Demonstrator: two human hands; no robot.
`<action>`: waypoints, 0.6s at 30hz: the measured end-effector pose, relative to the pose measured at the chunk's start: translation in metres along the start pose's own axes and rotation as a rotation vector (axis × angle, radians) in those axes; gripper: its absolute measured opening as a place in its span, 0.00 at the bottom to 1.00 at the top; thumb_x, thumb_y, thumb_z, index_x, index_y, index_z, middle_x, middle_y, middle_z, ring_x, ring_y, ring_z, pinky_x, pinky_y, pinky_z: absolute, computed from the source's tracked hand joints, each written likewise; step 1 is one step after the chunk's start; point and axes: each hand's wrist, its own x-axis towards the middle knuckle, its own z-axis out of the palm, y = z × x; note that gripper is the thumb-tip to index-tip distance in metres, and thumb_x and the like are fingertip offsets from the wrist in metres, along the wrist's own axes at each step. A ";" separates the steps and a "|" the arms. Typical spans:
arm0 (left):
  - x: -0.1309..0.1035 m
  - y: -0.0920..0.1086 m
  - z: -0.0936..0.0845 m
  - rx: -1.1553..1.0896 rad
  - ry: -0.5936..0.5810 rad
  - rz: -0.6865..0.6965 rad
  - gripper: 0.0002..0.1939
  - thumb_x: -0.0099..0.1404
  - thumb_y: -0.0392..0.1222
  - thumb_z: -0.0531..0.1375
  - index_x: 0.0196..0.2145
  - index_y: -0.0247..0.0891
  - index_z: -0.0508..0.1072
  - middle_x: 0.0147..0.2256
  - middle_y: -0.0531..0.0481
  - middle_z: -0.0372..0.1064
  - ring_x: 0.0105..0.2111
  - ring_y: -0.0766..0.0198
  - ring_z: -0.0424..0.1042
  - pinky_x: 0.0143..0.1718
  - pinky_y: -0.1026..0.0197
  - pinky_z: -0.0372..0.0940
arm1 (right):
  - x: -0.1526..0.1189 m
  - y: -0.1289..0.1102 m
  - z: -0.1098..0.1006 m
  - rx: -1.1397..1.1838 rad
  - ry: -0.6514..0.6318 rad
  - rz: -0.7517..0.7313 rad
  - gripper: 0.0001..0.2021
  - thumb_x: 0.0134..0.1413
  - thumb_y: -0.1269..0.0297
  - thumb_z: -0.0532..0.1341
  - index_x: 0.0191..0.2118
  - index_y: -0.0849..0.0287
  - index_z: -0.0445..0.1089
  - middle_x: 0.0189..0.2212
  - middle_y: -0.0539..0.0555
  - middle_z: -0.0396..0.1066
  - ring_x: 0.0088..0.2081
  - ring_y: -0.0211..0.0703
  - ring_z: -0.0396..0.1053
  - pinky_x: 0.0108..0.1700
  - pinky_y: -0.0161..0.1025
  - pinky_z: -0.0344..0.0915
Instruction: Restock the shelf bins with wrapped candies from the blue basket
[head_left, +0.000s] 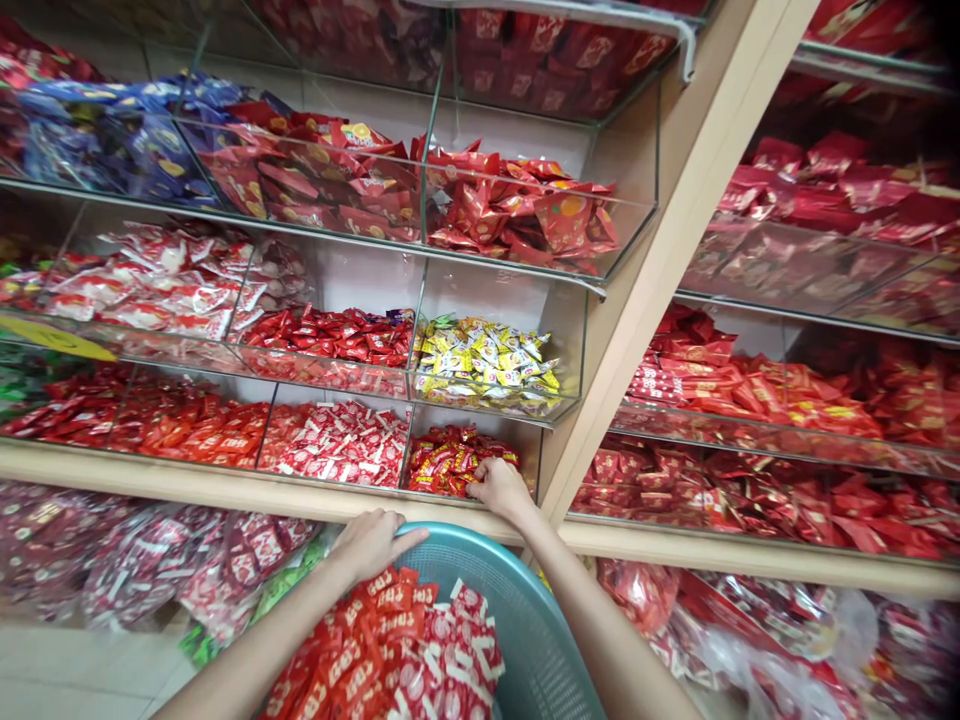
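By glossy red candies [448, 462], right hand [501, 488] curls, hold unclear; left hand [371, 544] clasps basket [525, 610].

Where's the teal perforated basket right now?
In the head view, the teal perforated basket is at bottom centre, in front of the wooden shelf ledge, with the left hand on its rim.

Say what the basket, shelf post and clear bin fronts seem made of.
Basket: likely plastic; teal, slight sheen, perforated wall.
Shelf post: wood or wood-look board; pale, smooth.
Bin fronts: acrylic or glass, can't tell which; see-through and glossy.
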 end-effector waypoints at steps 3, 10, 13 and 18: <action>0.001 -0.001 0.002 -0.005 0.007 0.006 0.34 0.60 0.67 0.39 0.32 0.39 0.74 0.35 0.38 0.75 0.39 0.46 0.73 0.37 0.54 0.62 | -0.005 0.001 -0.005 0.010 0.014 -0.003 0.06 0.41 0.66 0.63 0.30 0.58 0.71 0.29 0.52 0.72 0.31 0.40 0.67 0.29 0.33 0.51; 0.002 -0.002 0.004 0.001 0.013 0.001 0.33 0.60 0.67 0.40 0.31 0.39 0.74 0.34 0.38 0.75 0.38 0.47 0.73 0.37 0.54 0.62 | -0.015 0.000 -0.014 0.057 0.040 -0.004 0.05 0.42 0.66 0.63 0.29 0.59 0.69 0.25 0.51 0.69 0.29 0.38 0.65 0.29 0.32 0.52; 0.002 -0.003 0.005 0.009 0.008 0.003 0.34 0.60 0.67 0.39 0.30 0.39 0.73 0.33 0.38 0.75 0.37 0.45 0.74 0.36 0.53 0.62 | -0.022 0.000 -0.023 0.097 0.087 -0.024 0.06 0.44 0.64 0.63 0.30 0.59 0.68 0.24 0.49 0.66 0.27 0.38 0.63 0.28 0.32 0.52; 0.001 -0.004 0.005 0.016 0.018 0.014 0.35 0.60 0.68 0.38 0.30 0.40 0.73 0.33 0.38 0.76 0.38 0.46 0.74 0.36 0.54 0.63 | -0.072 0.003 -0.035 0.237 0.122 -0.163 0.07 0.46 0.61 0.61 0.29 0.58 0.66 0.23 0.47 0.63 0.26 0.38 0.61 0.28 0.33 0.53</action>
